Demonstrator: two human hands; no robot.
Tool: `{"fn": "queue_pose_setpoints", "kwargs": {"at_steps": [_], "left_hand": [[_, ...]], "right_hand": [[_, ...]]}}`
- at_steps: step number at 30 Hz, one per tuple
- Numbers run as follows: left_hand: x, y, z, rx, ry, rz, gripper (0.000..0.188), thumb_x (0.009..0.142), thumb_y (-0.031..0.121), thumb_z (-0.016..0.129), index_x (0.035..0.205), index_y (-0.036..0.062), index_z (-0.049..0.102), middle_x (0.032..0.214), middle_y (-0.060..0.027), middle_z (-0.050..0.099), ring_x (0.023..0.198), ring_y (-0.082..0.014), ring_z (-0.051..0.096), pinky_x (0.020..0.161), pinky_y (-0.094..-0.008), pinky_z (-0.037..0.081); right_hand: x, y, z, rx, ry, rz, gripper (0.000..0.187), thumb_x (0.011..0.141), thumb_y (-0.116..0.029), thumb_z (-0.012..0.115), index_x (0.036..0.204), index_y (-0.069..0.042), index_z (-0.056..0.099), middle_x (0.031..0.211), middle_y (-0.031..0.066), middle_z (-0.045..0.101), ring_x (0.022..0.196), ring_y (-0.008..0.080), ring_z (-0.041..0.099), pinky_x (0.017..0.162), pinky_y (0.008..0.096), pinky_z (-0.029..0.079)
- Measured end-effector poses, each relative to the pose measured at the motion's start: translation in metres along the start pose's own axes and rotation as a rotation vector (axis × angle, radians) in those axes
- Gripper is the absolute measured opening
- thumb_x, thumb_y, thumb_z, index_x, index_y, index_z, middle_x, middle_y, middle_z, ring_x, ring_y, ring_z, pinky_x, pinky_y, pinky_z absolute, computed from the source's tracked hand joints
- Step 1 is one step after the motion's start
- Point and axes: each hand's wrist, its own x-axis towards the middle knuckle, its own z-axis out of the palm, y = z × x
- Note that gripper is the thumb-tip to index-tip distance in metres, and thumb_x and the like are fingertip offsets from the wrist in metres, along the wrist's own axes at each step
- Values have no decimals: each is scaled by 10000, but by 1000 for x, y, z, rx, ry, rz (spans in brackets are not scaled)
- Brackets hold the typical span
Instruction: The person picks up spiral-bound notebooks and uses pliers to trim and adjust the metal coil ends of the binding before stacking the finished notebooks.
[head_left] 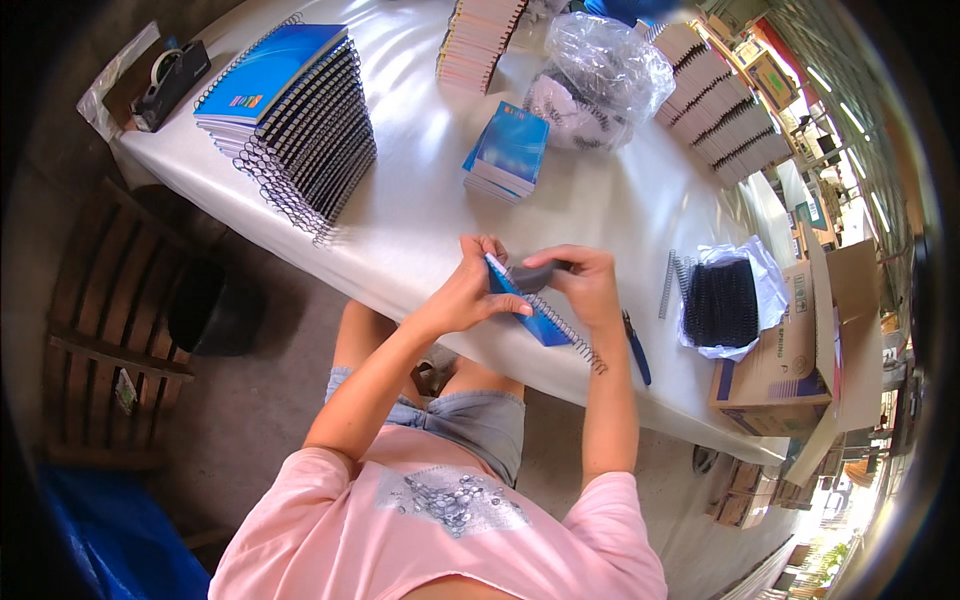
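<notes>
A blue-covered notebook (541, 326) is tilted over the table's near edge. My left hand (468, 288) grips its upper end, with the thumb lying over the edge. A spiral wire coil (568, 328) runs along the notebook's side, and its loose end sticks out past the lower corner. My right hand (586, 280) is closed on a dark grey piece (535, 275) at the upper part of the coil. Whether that piece is a tool or a cover, I cannot make out. Beyond my hands lies a short stack of blue booklets (508, 150).
A tall stack of spiral-bound notebooks (290, 120) stands at left, near a tape dispenser (172, 85). Black coils (722, 305) lie on white wrapping at right, beside a cardboard box (775, 355) and a dark blue pen (636, 348). A clear plastic bag (610, 75) sits farther back.
</notes>
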Motion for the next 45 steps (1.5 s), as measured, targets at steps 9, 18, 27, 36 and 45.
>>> {"fn": "queue_pose_setpoints", "kwargs": {"at_steps": [9,18,27,36,45], "left_hand": [[6,4,-1,-47,-18,-26,642,753,146,770,1015,79,188,927,-88,369,875,-161,394,801,-280,372],[-2,-2,1,-293,256,-86,339,886,91,587,1135,28,366,974,-70,485,898,-140,472,816,-281,407],[0,10,-3,-426,216,-189,245,896,87,589,1090,59,442,955,-14,510,845,-82,484,717,-228,402],[-1,6,0,-492,282,-150,203,890,67,590,1047,10,475,919,-35,553,867,-95,524,767,-241,431],[-3,8,-6,-470,317,-172,181,858,63,636,1000,12,536,900,-28,586,841,-92,546,726,-231,449]], "right_hand": [[1,4,-16,-185,115,31,252,704,75,550,877,-11,711,786,88,694,708,95,622,654,220,472],[-13,-34,-14,-596,340,-124,287,801,-193,647,1050,-50,654,932,127,674,849,293,650,756,366,486],[-8,-29,28,-610,223,-36,167,780,-143,662,913,-43,679,877,131,641,807,309,590,715,369,463],[0,-21,20,-789,-22,-188,305,787,-182,670,1072,-77,641,830,96,595,815,293,584,730,387,451],[-7,-28,31,-734,78,-136,333,861,-199,604,1176,-113,537,826,73,618,805,270,610,908,496,344]]}}
